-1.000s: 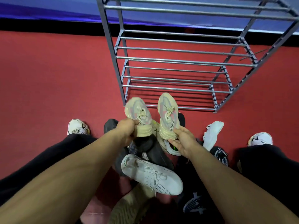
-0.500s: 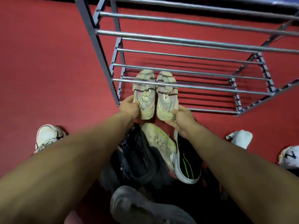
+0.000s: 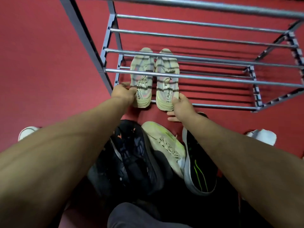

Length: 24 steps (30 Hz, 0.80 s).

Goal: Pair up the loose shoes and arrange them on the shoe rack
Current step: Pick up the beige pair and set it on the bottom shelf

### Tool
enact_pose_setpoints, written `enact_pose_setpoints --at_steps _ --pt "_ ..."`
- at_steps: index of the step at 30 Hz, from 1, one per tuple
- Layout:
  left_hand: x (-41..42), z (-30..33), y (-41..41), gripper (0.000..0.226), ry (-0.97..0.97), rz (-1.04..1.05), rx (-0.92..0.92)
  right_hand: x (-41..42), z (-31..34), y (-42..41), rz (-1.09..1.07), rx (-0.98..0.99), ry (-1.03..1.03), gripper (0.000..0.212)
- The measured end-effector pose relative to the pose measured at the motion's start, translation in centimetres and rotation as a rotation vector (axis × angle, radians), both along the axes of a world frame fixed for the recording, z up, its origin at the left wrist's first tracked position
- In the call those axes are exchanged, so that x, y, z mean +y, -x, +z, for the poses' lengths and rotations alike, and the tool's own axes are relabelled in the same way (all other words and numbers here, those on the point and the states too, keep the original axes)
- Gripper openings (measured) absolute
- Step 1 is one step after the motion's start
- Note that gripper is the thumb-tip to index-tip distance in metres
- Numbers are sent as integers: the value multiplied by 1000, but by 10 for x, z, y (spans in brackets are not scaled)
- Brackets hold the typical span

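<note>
Red floor; hands gripping beige sneakers

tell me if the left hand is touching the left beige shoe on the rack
Touching. The head view shows the left hand with its fingers curled against the heel side of the left beige shoe on the shoe rack; no gap shows.

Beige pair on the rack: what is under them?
The bottom-tier bars of the shoe rack run beneath the beige pair; red floor shows between them. The soles' contact is hidden.
</note>
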<state>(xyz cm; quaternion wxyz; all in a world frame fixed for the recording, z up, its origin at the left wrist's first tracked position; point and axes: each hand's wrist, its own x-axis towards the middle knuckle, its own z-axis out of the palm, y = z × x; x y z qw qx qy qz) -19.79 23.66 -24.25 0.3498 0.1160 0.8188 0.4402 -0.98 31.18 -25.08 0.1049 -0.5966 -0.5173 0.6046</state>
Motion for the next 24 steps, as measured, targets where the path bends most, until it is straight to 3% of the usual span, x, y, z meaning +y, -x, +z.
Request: enact_pose_setpoints --at_steps 3,6,9,16,21,24 --pt "-7 19 -7 50 176 -75 117 -11 14 -13 199 -198 -142 64" --pt "-16 53 -23 39 315 -210 210 -29 30 -30 300 -279 -207 64" --pt "-29 86 -45 22 287 -345 215 -57 47 -50 416 -246 -213 54" --pt "-109 152 -116 15 149 -590 323 -145 111 -105 538 -246 -293 44" --pt "-182 151 -137 15 257 -603 406 -209 125 -133 522 -204 -267 40" --pt "-222 136 -143 18 271 -442 311 -238 125 -139 519 -176 -260 41"
